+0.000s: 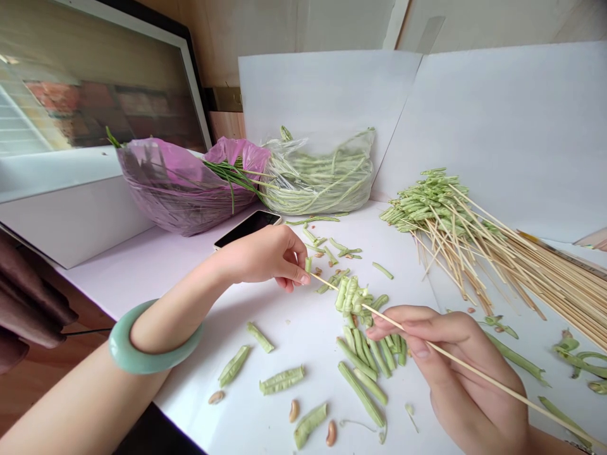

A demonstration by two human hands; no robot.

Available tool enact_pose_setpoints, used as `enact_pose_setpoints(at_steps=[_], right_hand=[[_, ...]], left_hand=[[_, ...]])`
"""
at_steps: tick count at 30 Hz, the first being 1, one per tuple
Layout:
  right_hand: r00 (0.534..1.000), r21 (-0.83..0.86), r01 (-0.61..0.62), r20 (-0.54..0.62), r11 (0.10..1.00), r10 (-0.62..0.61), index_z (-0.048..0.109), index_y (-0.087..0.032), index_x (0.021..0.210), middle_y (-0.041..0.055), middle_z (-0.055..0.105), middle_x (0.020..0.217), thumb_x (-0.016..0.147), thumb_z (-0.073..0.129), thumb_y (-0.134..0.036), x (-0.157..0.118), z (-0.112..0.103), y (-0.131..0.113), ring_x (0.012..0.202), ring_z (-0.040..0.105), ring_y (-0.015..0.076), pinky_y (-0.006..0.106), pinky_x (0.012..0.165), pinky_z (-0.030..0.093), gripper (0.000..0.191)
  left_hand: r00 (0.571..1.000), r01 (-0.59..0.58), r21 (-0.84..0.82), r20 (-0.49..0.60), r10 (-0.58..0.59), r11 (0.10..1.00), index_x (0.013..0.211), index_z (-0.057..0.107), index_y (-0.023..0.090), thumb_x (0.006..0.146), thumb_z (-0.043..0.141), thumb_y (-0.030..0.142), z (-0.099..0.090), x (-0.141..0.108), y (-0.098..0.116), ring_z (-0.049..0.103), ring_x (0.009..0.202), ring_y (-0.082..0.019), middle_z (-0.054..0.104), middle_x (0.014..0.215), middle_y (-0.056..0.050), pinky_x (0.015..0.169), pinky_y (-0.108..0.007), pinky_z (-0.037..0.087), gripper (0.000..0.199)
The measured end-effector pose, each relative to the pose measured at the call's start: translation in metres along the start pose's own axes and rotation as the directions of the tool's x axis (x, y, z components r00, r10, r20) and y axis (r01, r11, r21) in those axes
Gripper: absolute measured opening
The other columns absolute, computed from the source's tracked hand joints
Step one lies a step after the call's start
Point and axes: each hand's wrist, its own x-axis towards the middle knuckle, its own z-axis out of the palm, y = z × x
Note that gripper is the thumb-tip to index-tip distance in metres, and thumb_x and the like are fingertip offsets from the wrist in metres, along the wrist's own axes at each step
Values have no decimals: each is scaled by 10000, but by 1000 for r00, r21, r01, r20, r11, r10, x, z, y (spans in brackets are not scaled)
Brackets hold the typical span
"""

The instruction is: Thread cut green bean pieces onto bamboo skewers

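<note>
My right hand (467, 373) closes around a thin bamboo skewer (474, 371), which slants up to the left. Several short pieces of green bean (351, 297) are threaded near its far end. My left hand (277, 256), with a jade-green bangle (122, 344) on the wrist, pinches a single bean piece (308, 264) at the skewer's tip. Whether the tip has gone into that piece, I cannot tell. Under the skewer, cut bean pieces (363, 385) lie in a loose pile on the white table (246, 417).
Loaded bean skewers (431, 202) lie stacked at the right beside bare bamboo sticks (559, 278). Behind are a purple bag (175, 183), a clear bag of long beans (322, 177) and a phone (249, 227). Loose seeds (294, 411) and bean scraps (578, 354) dot the table.
</note>
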Motion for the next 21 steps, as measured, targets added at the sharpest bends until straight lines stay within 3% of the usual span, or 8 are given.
enact_pose_setpoints(at_steps=[11, 17, 21], right_hand=[[997, -45, 22, 72, 999, -19, 459, -231, 1105, 60, 626, 1066, 920, 393, -3, -2, -3, 1, 1036, 620, 203, 355, 874, 561, 301], [995, -78, 78, 68, 994, -73, 467, -214, 1113, 78, 624, 1039, 908, 386, 9, -3, -4, 1, 1025, 623, 213, 353, 834, 566, 314], [994, -103, 83, 77, 991, -75, 459, -223, 1122, 81, 643, 1030, 903, 380, 6, -2, -5, 0, 1022, 636, 214, 350, 844, 563, 327]], left_hand=[[997, -60, -99, 40, 64, 993, 603, 631, 137, 689, 741, 296, 7, 4, 2, 592, 514, -114, 594, 503, 13, 513, -191, 452, 212], [972, -230, -56, 28, 232, 972, 614, 640, 113, 699, 747, 352, 4, 7, -3, 509, 500, -85, 565, 497, 11, 465, -166, 350, 275], [940, -320, -86, 97, 328, 944, 620, 642, 107, 708, 748, 310, 2, 6, -2, 485, 530, -80, 582, 544, 5, 501, -175, 361, 246]])
